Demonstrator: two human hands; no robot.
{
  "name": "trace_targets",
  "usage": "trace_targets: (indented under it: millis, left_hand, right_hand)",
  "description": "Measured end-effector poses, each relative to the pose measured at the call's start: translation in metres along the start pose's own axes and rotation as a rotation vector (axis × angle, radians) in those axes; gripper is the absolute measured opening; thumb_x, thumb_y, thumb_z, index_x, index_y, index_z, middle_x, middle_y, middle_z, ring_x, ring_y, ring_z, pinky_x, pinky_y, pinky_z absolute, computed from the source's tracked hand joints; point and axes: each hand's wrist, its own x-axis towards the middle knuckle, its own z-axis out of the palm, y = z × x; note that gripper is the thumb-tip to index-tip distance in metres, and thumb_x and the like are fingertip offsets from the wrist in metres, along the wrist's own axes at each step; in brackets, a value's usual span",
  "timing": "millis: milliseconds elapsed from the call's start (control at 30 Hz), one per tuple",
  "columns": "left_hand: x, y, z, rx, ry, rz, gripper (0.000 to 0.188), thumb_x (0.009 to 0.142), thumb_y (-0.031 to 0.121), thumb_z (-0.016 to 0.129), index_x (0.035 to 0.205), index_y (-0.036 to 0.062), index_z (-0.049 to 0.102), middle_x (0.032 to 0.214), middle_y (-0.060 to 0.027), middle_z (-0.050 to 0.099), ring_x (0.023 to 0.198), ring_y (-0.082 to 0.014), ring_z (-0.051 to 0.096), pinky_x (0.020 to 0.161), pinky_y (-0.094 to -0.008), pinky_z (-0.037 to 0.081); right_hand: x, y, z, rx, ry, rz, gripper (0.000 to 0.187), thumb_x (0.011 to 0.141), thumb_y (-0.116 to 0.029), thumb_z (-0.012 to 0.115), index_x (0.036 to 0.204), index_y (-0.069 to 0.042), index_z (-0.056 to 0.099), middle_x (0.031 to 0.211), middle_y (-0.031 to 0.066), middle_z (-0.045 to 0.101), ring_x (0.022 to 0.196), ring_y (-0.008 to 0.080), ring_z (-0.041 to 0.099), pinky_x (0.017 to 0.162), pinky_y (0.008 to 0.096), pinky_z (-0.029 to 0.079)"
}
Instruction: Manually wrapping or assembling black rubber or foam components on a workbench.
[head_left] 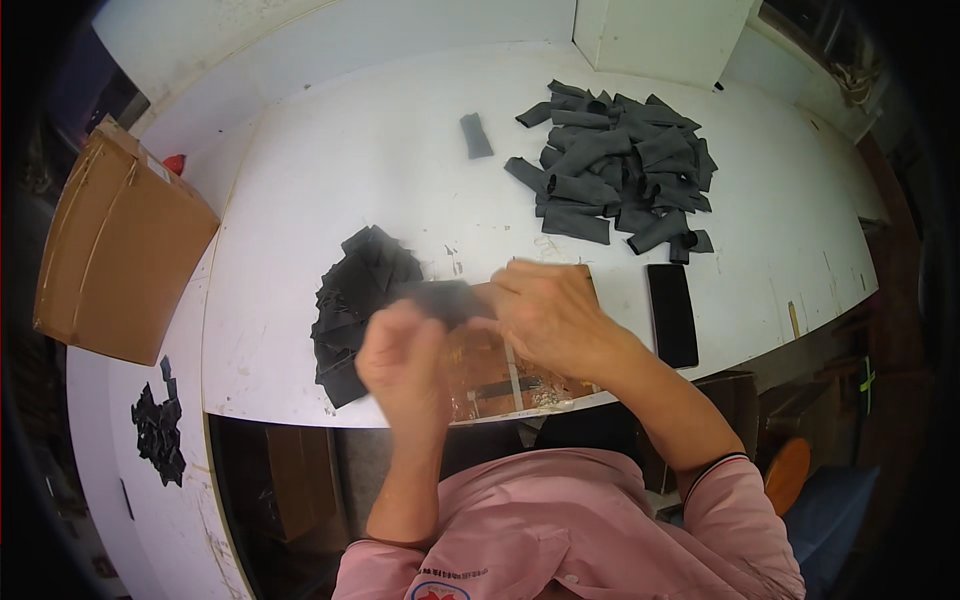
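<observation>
A dark grey fabric tube (pixel 440 295) is stretched between my hands above a brown, tape-covered board (pixel 480 375) at the table's front edge. My left hand (pixel 403 350) is blurred, its fingers curled at the tube's near left side. With thumb and fingers pinched together, my right hand (pixel 550 310) is at the tube's right end. The exact grip is partly hidden by the fingers and the blur. Close beside my left hand lies a fanned stack of flat dark grey fabric pieces (pixel 355 290).
A heap of grey fabric tubes (pixel 620 165) covers the far right of the white table (pixel 350 140). One single tube (pixel 476 136) lies apart. A black phone (pixel 672 315) rests at right. On the left are a cardboard box (pixel 125 245) and dark scraps (pixel 160 430).
</observation>
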Motion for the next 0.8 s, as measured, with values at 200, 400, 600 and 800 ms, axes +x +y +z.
trace_targets:
  millis: [200, 400, 600, 800]
  left_hand:
    - [0.017, 0.006, 0.022, -0.078, -0.225, -0.265, 0.016, 0.076, 0.003, 0.059, 0.09, -0.0011, 0.053, 0.083, -0.009, 0.056, 0.077, -0.0137, 0.055, 0.067, -0.0256, 0.047]
    - [0.024, 0.007, 0.03, 0.424, -0.463, -0.165, 0.009, 0.072, 0.0, 0.063, 0.076, -0.003, 0.055, 0.072, -0.0036, 0.055, 0.062, -0.0067, 0.052, 0.054, -0.0175, 0.042]
    - [0.015, 0.004, 0.026, 0.432, -0.256, -0.02, 0.01, 0.076, 0.0, 0.059, 0.084, -0.0033, 0.055, 0.075, -0.0043, 0.057, 0.068, -0.0083, 0.054, 0.059, -0.0191, 0.045]
    - [0.015, 0.019, 0.03, 0.075, -0.15, -0.092, 0.013, 0.078, 0.0, 0.055, 0.09, -0.0027, 0.058, 0.085, -0.0091, 0.057, 0.074, -0.0117, 0.056, 0.058, -0.021, 0.046]
  right_hand:
    - [-0.016, 0.017, 0.034, 0.257, 0.11, 0.126, 0.025, 0.076, -0.025, 0.058, 0.075, -0.001, 0.056, 0.061, 0.013, 0.054, 0.057, 0.0297, 0.054, 0.051, 0.0375, 0.042]
    - [-0.028, 0.017, 0.048, 0.554, 0.085, 0.206, 0.023, 0.077, -0.022, 0.057, 0.08, 0.0, 0.055, 0.066, 0.0147, 0.056, 0.061, 0.0326, 0.055, 0.052, 0.0387, 0.042]
    - [-0.021, 0.015, 0.033, 0.414, -0.01, 0.258, 0.026, 0.078, -0.026, 0.057, 0.085, -0.001, 0.057, 0.066, 0.0165, 0.056, 0.062, 0.0335, 0.055, 0.055, 0.0397, 0.042]
    - [-0.013, 0.012, 0.019, 0.364, -0.027, 0.225, 0.03, 0.078, -0.03, 0.056, 0.09, -0.002, 0.058, 0.067, 0.0168, 0.057, 0.064, 0.0335, 0.055, 0.057, 0.04, 0.041]
